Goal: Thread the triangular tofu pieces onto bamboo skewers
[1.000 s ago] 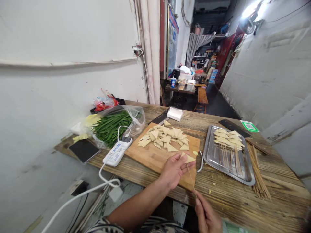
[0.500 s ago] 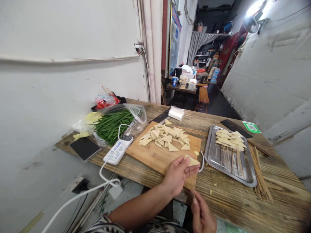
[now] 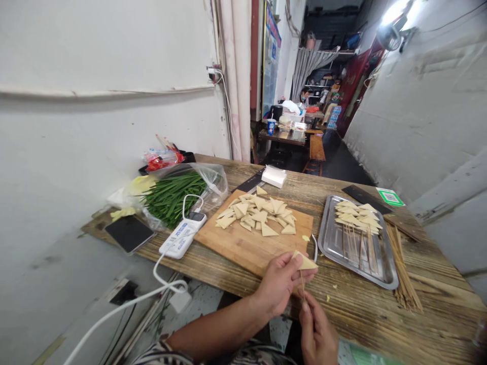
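Observation:
Between the fingers and thumb of my left hand [image 3: 280,284] is a pale yellow triangle of what looks like tofu [image 3: 305,260], held just off the near right corner of the cutting board [image 3: 224,244]. My right hand [image 3: 318,329] pinches a thin bamboo skewer [image 3: 303,286] from below; its upper end meets the triangle's lower edge. How far it goes in is hidden. A heap of similar triangles [image 3: 261,217] lies on the board. To the right, a metal tray [image 3: 326,243] holds several skewers threaded with triangles [image 3: 355,218].
Loose bamboo skewers [image 3: 405,279] lie right of the tray. A white power strip [image 3: 182,237] with a cable, a dark phone-like slab [image 3: 129,233] and bagged green chives [image 3: 173,197] occupy the left. A cleaver [image 3: 251,181] and white box [image 3: 274,176] sit behind the board.
Both hands keep their grips. The triangle has shifted slightly right and down, and less of the skewer shows between it and my right hand. The view has shifted a little.

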